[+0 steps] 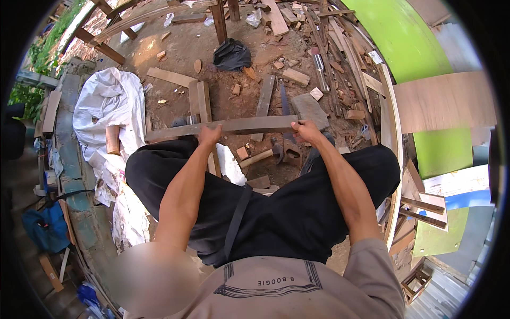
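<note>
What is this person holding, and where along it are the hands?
Both hands hold one long wooden plank lying across the knees. The left hand grips near its middle; the right hand grips its right end.

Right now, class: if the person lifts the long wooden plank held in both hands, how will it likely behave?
The plank probably stays stiff: it looks straight between the left hand and right hand. Being long and thin, it may swing or tip if one hand lets go. Its flat faces make rolling unlikely.

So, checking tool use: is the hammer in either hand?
No, the hammer lies on the ground while the left hand and right hand grip the plank.
</note>
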Demonstrator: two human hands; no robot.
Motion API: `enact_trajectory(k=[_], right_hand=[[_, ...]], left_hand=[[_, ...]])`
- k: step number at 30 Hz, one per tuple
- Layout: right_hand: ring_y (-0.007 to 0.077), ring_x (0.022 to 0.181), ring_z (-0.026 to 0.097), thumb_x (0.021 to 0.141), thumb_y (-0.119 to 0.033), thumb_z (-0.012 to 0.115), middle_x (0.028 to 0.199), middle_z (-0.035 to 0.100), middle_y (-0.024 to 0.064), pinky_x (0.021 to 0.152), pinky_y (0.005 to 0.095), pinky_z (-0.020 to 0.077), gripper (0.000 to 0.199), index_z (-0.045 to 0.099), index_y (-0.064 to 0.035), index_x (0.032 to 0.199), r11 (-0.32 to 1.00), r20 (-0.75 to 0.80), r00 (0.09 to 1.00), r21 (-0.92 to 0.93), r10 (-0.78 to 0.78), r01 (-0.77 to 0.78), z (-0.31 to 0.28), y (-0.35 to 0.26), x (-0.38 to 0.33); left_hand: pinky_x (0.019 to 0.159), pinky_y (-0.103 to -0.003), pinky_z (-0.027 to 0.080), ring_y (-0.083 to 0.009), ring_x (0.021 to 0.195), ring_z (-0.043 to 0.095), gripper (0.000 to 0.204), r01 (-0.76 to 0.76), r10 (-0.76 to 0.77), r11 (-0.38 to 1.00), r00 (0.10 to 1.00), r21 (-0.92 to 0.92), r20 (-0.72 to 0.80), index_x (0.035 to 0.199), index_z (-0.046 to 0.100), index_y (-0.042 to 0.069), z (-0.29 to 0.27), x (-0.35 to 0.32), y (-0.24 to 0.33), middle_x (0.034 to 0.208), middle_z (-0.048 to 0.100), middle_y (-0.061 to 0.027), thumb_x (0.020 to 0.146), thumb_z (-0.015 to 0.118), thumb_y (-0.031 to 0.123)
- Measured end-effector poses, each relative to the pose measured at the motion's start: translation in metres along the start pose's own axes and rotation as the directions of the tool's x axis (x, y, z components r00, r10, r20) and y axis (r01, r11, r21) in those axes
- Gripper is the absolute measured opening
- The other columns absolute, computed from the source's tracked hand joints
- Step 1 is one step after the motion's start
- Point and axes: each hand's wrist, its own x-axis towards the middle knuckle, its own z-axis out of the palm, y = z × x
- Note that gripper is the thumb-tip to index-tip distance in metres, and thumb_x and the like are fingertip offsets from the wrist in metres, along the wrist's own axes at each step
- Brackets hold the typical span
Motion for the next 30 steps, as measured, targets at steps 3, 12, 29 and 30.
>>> enact_trajectory(k=[3,12,29,30], right_hand=[[0.0195,0.092,0.061,0.099,-0.031,0.059,0.11,0.063,0.0091,0.072,0.0365,0.0572,0.044,0.058,0.0003,0.129,0.996,0.027,1.0,0.091,0.006,-0.008,0.015,-0.009,0.009],[0.0204,0.097,0.055,0.101,-0.019,0.056,0.112,0.057,0.0043,0.082,0.041,0.0537,0.036,0.054,-0.0071,0.135,0.917,0.019,0.994,0.384,0.11,-0.109,0.003,-0.001,0.045],[0.0258,0.088,0.061,0.091,-0.023,0.06,0.103,0.064,0.0116,0.067,0.0463,0.0531,0.031,0.061,-0.0062,0.118,0.89,-0.245,0.859,0.212,0.449,-0.405,-0.025,0.089,0.07],[0.0249,0.085,0.061,0.091,-0.022,0.061,0.099,0.063,0.0107,0.066,0.0454,0.0521,0.027,0.063,-0.0062,0.113,0.887,-0.185,0.869,0.153,0.458,-0.435,-0.013,0.09,0.067]], left_hand=[[0.107,-0.045,0.041,-0.0374,0.132,0.049,0.083,0.268,-0.258,0.919,0.963,-0.288,0.073,0.141,0.047,-0.002,0.013,0.019,-0.052,0.144,0.048,-0.0255,0.084,0.069,0.054],[0.11,-0.05,0.04,-0.0323,0.136,0.041,0.073,0.521,-0.233,0.144,0.844,-0.841,0.483,0.14,0.044,0.009,0.036,0.029,-0.016,0.145,0.044,-0.0159,0.087,0.072,0.052],[0.095,-0.049,0.055,-0.0291,0.112,0.064,0.041,0.453,-0.024,0.058,0.892,-0.89,0.452,0.124,0.054,0.003,0.104,0.053,0.043,0.122,0.064,-0.0133,0.093,0.071,0.024],[0.095,-0.049,0.056,-0.029,0.112,0.064,0.04,0.457,-0.037,0.053,0.89,-0.888,0.455,0.124,0.054,0.003,0.108,0.057,0.04,0.122,0.064,-0.013,0.094,0.071,0.023]])
